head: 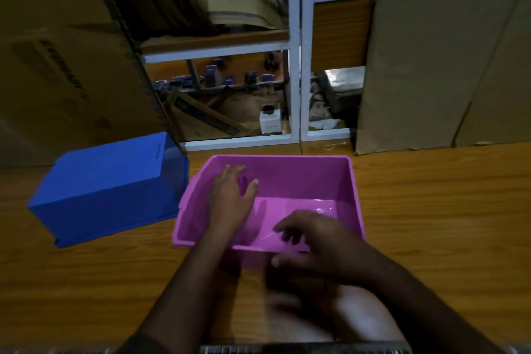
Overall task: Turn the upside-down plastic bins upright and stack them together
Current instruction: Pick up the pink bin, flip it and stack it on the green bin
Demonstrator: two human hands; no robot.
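A purple plastic bin (301,172) stands upright on the wooden floor in the middle of the view, its opening facing up. My left hand (231,198) reaches inside it, flat with fingers apart, near the left wall. Over the bin's near rim hovers my right hand (313,241), blurred, with fingers spread and the thumb outside the front wall; it holds nothing. To the left lies a blue plastic bin (109,187), upside down with its base facing up, close beside the purple one.
Large cardboard boxes (63,72) lean at the back left and back right (448,52). A white-framed shelf (296,66) with small items stands behind the bins. Wooden floor (431,224) spreads to the right and in front.
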